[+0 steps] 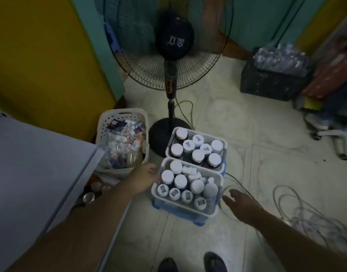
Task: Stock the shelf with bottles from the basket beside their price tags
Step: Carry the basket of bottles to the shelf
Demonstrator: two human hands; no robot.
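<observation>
1. Step in hand, as I read it: right at the start, going in to get hold of the bottle supply. Nothing has been picked out yet.
2. The bottles (180, 181), mostly white-capped, stand packed upright in the near basket (183, 207) on the floor. A second full basket (224, 146) sits touching its far side.
3. Left hand (144, 178): up against the near basket's left rim with the fingers loosely out. The grip looks relaxed and not wrapped round anything, though it's a bit blurry.
4. Right hand (240, 203): just beside the basket's right wall, apart from it, fingers spread. The grip is wide open and has hold of nothing.
5. With one hand on each side, my guess is a two-handed lift of the whole near basket, not a single-bottle pick.
6. The next move calls for both grips to close under or over the rim on opposite sides. The lift has to stay level, since the bottles are loose and a few small ones already lie tipped on top.
7. Watch-outs:
   - the fan (171, 118) stands just past the far basket
   - loose cables (306, 222) lie on the floor to the right
   - a basket of packets (104, 122) sits on the left
8. I can't make out any shelf with price tags here.
</observation>
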